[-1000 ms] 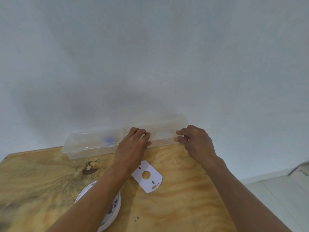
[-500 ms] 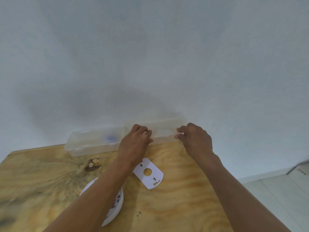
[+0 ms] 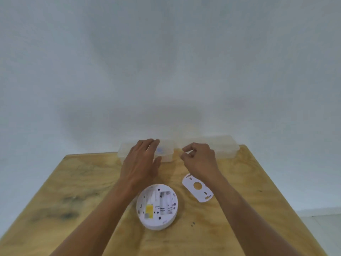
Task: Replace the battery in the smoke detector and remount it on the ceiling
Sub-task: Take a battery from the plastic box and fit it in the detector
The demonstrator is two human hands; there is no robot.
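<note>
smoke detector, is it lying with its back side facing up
Yes, the smoke detector lies on the table with its open battery compartment facing up.

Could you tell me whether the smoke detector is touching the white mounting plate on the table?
Apart. The head view shows bare wood between the smoke detector and the mounting plate.
</note>
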